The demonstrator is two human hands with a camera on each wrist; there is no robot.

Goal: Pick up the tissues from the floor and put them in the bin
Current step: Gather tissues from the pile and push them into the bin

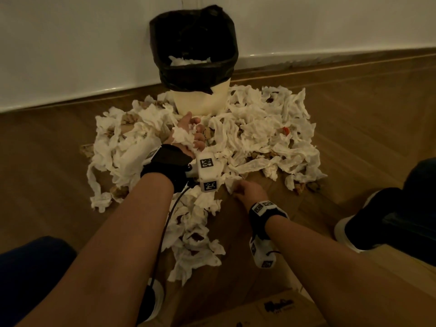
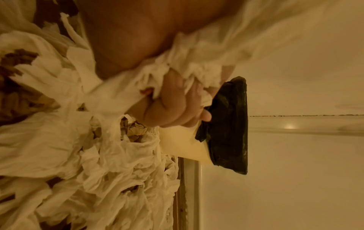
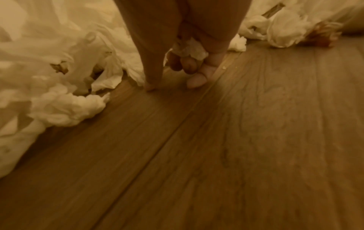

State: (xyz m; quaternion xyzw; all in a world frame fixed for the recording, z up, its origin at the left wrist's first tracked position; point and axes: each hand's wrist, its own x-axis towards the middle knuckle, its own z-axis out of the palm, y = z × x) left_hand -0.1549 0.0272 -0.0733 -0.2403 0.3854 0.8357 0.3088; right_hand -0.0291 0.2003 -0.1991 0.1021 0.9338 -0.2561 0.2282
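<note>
A cardboard box [image 1: 271, 312] is lying nearest the camera at the bottom edge of the head view, its dark print too blurred to read. The right hand [image 1: 247, 191] is reaching down at the near edge of the tissues [image 1: 259, 128]; only the right wrist view is showing a small wad of tissue [image 3: 192, 49] curled inside its fingers [image 3: 197, 80], with the fingertips touching the wooden floor [image 3: 236, 140]. The left hand [image 1: 188, 135] is gripping a bunch of tissue in the middle of the pile, just before the bin [image 1: 200, 100]; the left wrist view is confirming fingers [image 2: 173, 109] closed round the tissue. Square black-and-white markers are showing on both wrist units. The bin, lined with a black bag [image 1: 193, 43], is standing against the white wall [image 1: 70, 43], some tissue already lying inside.
</note>
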